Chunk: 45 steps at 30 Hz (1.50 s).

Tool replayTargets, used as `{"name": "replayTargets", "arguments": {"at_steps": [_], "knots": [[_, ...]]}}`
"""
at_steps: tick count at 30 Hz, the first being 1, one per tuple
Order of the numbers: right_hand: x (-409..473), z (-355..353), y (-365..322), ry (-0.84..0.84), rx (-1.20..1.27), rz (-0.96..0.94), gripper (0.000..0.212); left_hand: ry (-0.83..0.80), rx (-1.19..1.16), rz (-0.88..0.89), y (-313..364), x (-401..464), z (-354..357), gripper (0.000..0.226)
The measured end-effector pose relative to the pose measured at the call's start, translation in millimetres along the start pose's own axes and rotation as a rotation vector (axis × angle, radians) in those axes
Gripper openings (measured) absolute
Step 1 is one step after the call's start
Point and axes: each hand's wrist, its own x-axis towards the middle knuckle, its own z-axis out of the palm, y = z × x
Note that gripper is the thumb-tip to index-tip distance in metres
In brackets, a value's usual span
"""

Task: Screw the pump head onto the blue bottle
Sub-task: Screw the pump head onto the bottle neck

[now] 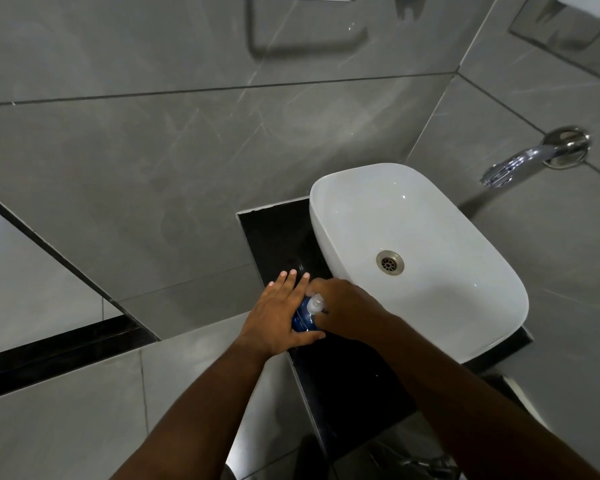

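Observation:
A small blue bottle (304, 320) stands on the black counter (278, 233) just left of the basin. A clear white pump head (315, 304) sits on top of the bottle. My left hand (280, 313) lies against the bottle's left side, fingers stretched out and thumb wrapped under its near side. My right hand (343, 311) comes in from the right, its fingers closed around the pump head. Most of the bottle is hidden between the two hands.
A white oval basin (465, 306) with a metal drain (390, 262) fills the counter's right part. A chrome tap (534, 157) juts from the grey tiled wall above it. The counter's edge (293, 367) drops off near my left wrist.

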Motion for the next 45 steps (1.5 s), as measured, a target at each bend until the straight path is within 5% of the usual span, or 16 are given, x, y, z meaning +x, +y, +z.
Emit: {"name": "replayTargets", "arguments": {"at_steps": [5,11,16,23,27,35,41,45], "knots": [[3.3,4.2,1.5,0.097,-0.087,0.119,0.048,-0.03,0.005,-0.008,-1.8,-0.3,0.4,0.109],[1.5,3.2,4.3,0.024,0.05,-0.008,0.058,0.005,-0.044,-0.001,-0.5,-0.8,0.2,0.106],[4.2,1.4,7.7,0.02,0.02,0.044,0.04,-0.03,0.002,-0.012,-4.1,0.4,1.1,0.11],[2.2,3.3,16.5,-0.01,0.139,-0.022,0.056,-0.009,-0.029,-0.004,-2.3,0.4,-0.2,0.108],[2.9,15.8,19.3,-0.033,0.199,0.091,0.066,-0.014,0.008,-0.014,-3.1,0.4,1.5,0.11],[-2.5,28.7,20.0,0.221,0.325,-0.005,0.043,-0.002,-0.002,-0.017,-0.6,-0.7,0.4,0.11],[-4.9,41.0,26.4,0.296,0.41,0.098,0.023,-0.008,-0.005,-0.021,1.3,-2.1,-1.0,0.11],[-7.3,37.0,21.7,0.29,0.431,0.016,0.04,-0.009,-0.014,-0.024,2.4,-2.1,-2.3,0.109]]}}
